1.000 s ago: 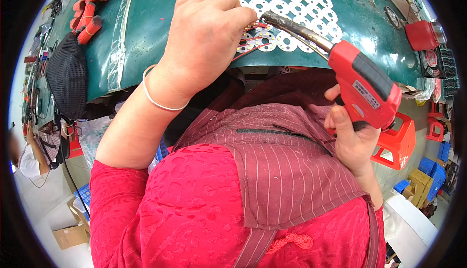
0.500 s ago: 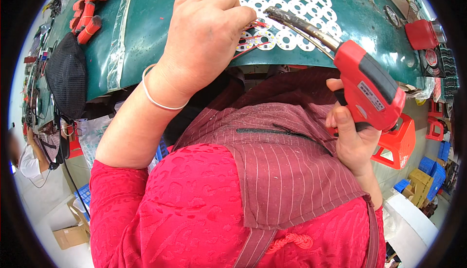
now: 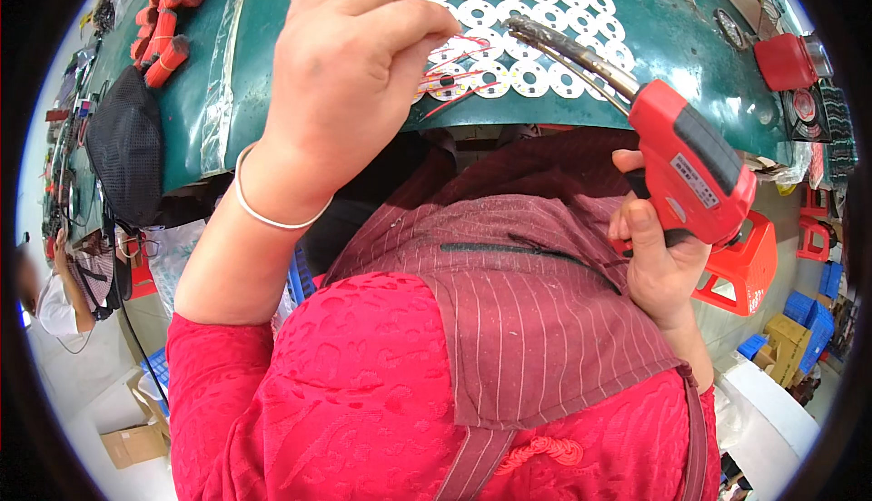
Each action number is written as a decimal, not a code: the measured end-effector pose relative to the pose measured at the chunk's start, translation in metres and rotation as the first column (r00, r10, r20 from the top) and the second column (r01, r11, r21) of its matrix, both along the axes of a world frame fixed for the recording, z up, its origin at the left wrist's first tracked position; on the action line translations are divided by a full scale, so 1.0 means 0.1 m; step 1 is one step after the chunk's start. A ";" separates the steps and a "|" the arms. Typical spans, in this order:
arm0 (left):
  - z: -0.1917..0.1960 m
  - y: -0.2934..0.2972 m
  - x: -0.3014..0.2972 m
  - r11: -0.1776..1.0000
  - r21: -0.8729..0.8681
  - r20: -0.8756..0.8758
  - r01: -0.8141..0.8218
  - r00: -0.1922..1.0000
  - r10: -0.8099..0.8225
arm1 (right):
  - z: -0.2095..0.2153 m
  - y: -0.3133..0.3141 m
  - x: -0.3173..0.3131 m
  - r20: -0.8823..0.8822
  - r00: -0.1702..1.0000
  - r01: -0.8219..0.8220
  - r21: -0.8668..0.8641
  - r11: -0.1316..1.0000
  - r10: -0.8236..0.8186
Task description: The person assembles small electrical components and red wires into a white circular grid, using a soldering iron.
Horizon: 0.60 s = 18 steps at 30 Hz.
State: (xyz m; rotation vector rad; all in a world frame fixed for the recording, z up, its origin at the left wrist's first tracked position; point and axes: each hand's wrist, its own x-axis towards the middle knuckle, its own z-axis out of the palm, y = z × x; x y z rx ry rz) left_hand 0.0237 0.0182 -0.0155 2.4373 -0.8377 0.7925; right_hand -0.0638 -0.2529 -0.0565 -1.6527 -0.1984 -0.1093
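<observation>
My right hand (image 3: 668,260) grips a red-and-black soldering gun (image 3: 686,151) by its handle. Its long metal barrel points up and left, with a darkened tip (image 3: 522,27) above a sheet of round white circuit boards (image 3: 530,79). A thin metal tube runs along the barrel's underside. My left hand (image 3: 350,69) hovers over the left part of the boards, fingers curled and thumb against forefinger; what they pinch is hidden. Red wires (image 3: 459,81) lie across several boards in the nearest rows, close to that hand. Gun tip and left fingers are apart.
Bundles of red wire (image 3: 166,60) lie on the green table mat (image 3: 263,74) at far left, beside a black mesh object (image 3: 127,142). A red container (image 3: 786,60) stands at the right edge. Below are red stools (image 3: 745,269). Another person (image 3: 64,292) sits far left.
My left hand has moved left and slightly toward me, away from the gun tip, uncovering more boards and red wires. The soldering gun has shifted slightly right.
</observation>
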 end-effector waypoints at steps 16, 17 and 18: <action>0.02 -0.10 0.36 0.967 0.247 0.170 0.063 0.980 -0.107 | 0.04 0.03 0.12 -0.023 0.999 0.024 0.111 0.994 -0.022; 0.00 -0.10 0.36 0.960 0.273 0.186 0.055 0.977 -0.109 | 0.04 0.03 0.12 -0.021 1.000 0.017 0.124 0.992 -0.014; -0.04 -0.11 0.37 0.960 0.273 0.184 0.057 0.977 -0.110 | 0.04 0.03 0.13 -0.020 1.000 0.009 0.137 0.991 -0.006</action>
